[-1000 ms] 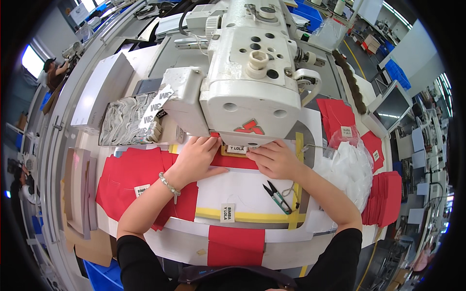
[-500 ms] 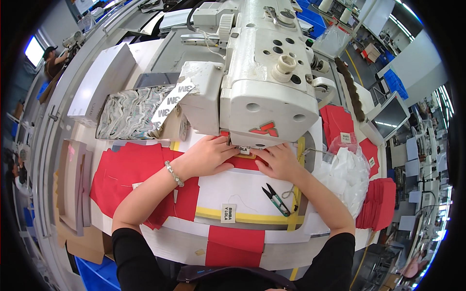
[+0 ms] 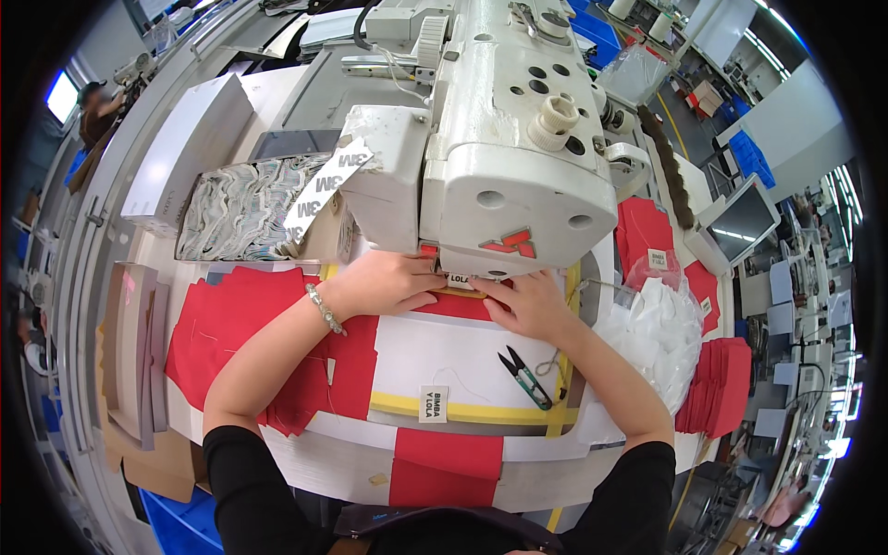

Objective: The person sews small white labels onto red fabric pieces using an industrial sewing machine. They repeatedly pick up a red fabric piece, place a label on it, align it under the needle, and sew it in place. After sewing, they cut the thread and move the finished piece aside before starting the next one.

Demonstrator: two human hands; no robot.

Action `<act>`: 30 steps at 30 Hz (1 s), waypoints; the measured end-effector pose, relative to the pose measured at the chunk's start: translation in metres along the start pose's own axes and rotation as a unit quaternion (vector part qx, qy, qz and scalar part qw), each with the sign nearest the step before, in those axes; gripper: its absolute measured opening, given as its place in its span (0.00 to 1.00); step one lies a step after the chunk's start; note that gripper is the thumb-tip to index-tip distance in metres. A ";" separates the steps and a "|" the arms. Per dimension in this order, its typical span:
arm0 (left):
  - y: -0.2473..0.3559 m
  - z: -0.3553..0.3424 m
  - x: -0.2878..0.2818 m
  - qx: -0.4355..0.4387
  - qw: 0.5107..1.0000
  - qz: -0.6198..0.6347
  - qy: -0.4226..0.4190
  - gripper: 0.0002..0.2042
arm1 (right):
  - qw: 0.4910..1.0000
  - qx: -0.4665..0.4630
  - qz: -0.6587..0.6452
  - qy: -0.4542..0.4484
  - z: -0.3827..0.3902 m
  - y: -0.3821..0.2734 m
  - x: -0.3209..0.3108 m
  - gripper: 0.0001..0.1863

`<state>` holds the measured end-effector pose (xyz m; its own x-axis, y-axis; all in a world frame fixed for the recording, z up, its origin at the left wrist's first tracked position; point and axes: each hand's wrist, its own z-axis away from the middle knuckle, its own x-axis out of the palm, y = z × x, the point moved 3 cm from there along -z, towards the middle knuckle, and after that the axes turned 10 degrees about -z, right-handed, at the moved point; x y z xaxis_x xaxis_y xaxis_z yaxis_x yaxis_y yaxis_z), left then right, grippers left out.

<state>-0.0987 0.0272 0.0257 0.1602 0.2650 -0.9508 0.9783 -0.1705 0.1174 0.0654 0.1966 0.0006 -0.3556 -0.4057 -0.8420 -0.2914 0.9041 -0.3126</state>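
A white sewing machine (image 3: 499, 190) fills the upper middle. Below its head, a small white printed label (image 3: 459, 279) sits on red fabric (image 3: 456, 308). My left hand (image 3: 393, 282) lies on the work just left of the label, fingers reaching under the head; some fingertips are hidden. To the label's right, my right hand (image 3: 524, 301) rests with fingers spread and bent, their tips at the label and fabric. A white board (image 3: 462, 356) with yellow tape lies below, carrying another label (image 3: 433, 403) and black-and-green thread snips (image 3: 525, 377).
Red pieces lie left (image 3: 222, 342) and are stacked right (image 3: 712, 388), beside crumpled white material (image 3: 652, 342). A carton of bundled strips (image 3: 240, 213), a long white box (image 3: 185, 153) and an open box (image 3: 129, 356) stand left. A screen (image 3: 740, 222) is right; a co-worker (image 3: 97, 120) is far left.
The view has shifted a little, so the machine appears farther right. Both hands stay by the label; my left hand's fingers have slid slightly farther in under the machine head.
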 end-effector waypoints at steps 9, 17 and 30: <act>-0.007 0.003 0.009 0.008 0.998 -0.052 0.036 0.11 | 1.000 0.008 0.006 0.000 -0.001 0.000 0.000 0.15; -0.003 0.001 0.005 -0.018 0.999 0.006 0.027 0.09 | 1.000 0.013 -0.008 -0.001 -0.001 0.000 0.001 0.14; -0.001 -0.001 0.008 -0.015 0.999 0.009 0.029 0.11 | 1.000 -0.006 -0.019 0.023 -0.002 0.000 -0.001 0.14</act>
<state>-0.0982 0.0309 0.0179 0.1836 0.3179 -0.9302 0.9788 -0.1469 0.1430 0.0635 0.1965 0.0022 -0.3852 -0.4451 -0.8084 -0.3166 0.8866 -0.3373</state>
